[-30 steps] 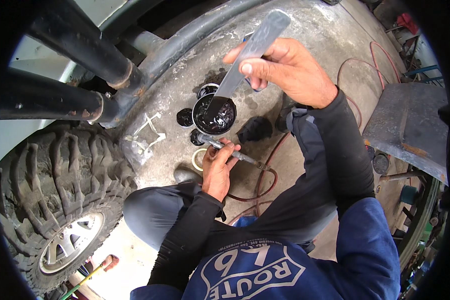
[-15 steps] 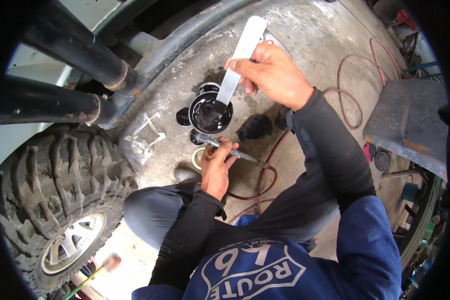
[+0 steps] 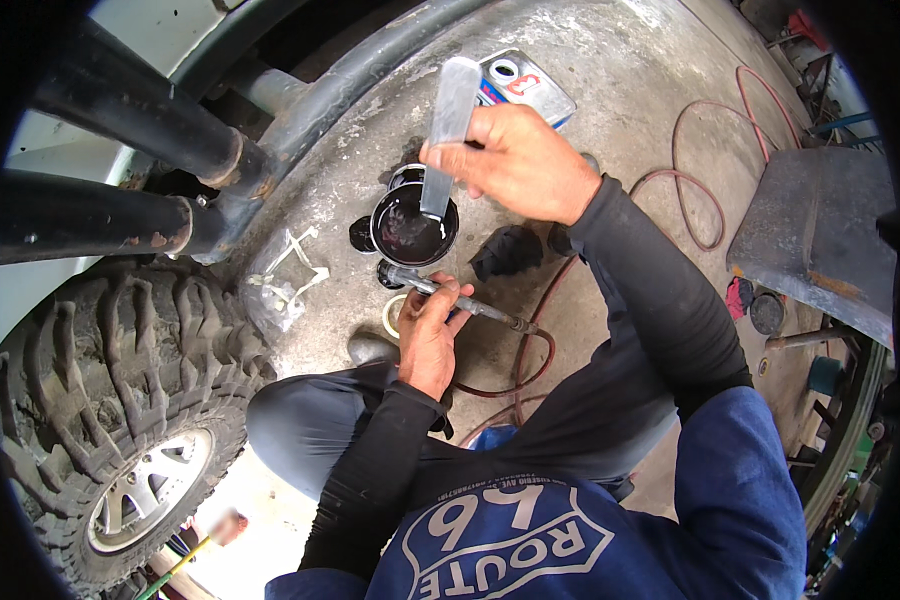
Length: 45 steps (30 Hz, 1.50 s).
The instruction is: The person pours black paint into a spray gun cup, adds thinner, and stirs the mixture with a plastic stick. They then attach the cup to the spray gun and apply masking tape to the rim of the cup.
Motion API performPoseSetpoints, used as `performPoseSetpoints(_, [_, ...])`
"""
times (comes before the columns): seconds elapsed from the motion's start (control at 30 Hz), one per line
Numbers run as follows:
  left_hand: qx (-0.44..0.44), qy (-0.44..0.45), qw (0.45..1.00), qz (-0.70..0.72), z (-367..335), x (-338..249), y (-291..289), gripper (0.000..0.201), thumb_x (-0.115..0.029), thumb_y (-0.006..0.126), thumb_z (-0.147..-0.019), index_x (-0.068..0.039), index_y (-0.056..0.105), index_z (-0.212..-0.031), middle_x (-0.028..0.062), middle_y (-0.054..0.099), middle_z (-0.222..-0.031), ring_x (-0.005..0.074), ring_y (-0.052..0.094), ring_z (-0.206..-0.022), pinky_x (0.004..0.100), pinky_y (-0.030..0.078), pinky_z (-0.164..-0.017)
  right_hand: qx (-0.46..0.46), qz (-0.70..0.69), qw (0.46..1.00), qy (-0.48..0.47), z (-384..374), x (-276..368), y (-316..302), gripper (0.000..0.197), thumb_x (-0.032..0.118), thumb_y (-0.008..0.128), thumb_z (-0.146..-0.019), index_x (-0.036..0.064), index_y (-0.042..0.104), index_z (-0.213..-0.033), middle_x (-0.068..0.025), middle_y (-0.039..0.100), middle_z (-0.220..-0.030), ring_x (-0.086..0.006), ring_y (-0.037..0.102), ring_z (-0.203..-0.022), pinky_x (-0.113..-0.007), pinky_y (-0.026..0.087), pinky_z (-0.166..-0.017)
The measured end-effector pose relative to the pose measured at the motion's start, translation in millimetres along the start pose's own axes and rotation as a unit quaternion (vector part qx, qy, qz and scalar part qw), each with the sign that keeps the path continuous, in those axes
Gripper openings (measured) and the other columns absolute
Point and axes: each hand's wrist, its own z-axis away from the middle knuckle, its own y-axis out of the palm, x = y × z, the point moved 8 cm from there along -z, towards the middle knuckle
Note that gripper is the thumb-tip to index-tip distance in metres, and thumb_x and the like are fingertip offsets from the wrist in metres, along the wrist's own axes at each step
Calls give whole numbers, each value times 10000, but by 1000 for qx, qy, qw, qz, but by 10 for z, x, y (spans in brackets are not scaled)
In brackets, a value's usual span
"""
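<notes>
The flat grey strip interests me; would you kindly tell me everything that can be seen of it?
The flat grey strip is long and narrow, with a rounded upper end; metal or plastic, I cannot tell. The right grip pinches it near its middle. It slants, lower end pointing down at the cup of black liquid; whether it dips in is unclear.

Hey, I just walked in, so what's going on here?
A person's right hand holds a flat grey strip, its lower end over a round cup of dark liquid; whether it dips in is unclear. The left hand holds a slender grey metal tool with a reddish hose at its end. A crumpled black cloth and a rectangular silver can are on the concrete floor.
</notes>
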Motion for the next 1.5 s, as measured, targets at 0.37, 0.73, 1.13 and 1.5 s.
performPoseSetpoints(0.37, [4,0,1000,0,-3,-13,-1,259,-222,713,-887,-154,582,-1101,-24,613,-1082,173,599,-1092,486,371,-1004,28,-96,987,-125,0,289,-100,263,249,654,-941,16,707,-1050,-72,679,-860,-155,609,-738,-308,490,-671])
performPoseSetpoints(0.73, [-1,8,1000,-2,2,-23,5,234,-245,714,-885,-152,602,-1068,-14,611,-1092,206,591,-1100,479,389,-995,41,-67,993,-87,62,368,45,229,200,660,-953,18,710,-1081,-29,663,-834,-74,575,-709,-248,482,-638])
performPoseSetpoints(1.13, [9,3,1000,-1,8,-23,28,216,-199,685,-912,-144,574,-1090,-25,610,-1065,170,597,-1089,483,379,-1014,5,24,992,-124,50,374,19,269,223,638,-908,-40,641,-851,-198,630,-799,-379,616,-735,-443,466,-637])
performPoseSetpoints(1.5, [1,5,1000,-11,15,-15,26,254,-257,728,-879,-154,608,-1077,-22,617,-1079,209,587,-1107,475,382,-993,-36,94,974,-204,34,465,41,260,225,639,-899,-33,657,-869,-203,639,-791,-373,633,-740,-433,481,-657])
